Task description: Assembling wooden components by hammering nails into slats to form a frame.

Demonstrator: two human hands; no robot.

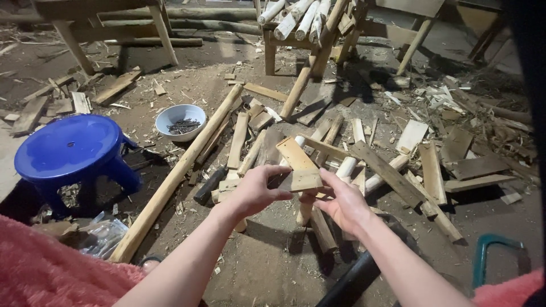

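Observation:
Both my hands meet over the dirt floor, holding short flat wooden boards. My left hand [254,190] grips the lower board [301,181] from its left side, fingers curled over its edge. My right hand [340,203] supports the same board from the right and underneath. A second light board [294,152] stands tilted up behind it, resting against the first. Below my hands lie round wooden sticks [322,228] and more offcuts.
A blue plastic stool [71,150] stands at left. A white bowl of nails [180,121] sits beyond it. A long pole [176,173] lies diagonally. Scrap planks [432,170] cover the right. A green saw frame [492,256] lies at lower right. Wooden stands [307,34] hold sticks behind.

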